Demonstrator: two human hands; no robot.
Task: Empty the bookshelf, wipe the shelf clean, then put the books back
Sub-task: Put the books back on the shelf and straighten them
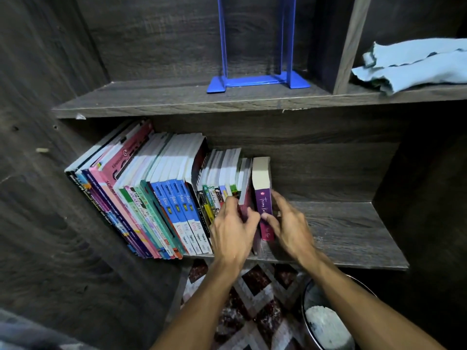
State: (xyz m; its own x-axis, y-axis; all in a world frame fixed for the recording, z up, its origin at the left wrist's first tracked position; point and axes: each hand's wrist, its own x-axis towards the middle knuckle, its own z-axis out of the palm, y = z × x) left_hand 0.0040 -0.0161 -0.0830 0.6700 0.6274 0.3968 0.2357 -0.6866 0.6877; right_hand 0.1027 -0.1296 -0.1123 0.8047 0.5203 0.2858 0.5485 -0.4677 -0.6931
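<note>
Across the middle of the frame, the bookshelf (341,233) has its lower shelf holding a row of books (161,198) that leans left, so the end ones probably need steadying. The blue cloth (409,66) is parked upper right. Left grip (233,228) pinches the maroon book (249,195), and right grip (293,226) wraps the purple book (262,198) at the row's right end.

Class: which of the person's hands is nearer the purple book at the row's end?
Right. The right hand holds the purple book by its spine; the left hand is just left of it, gripping the dark red book beside it.
</note>
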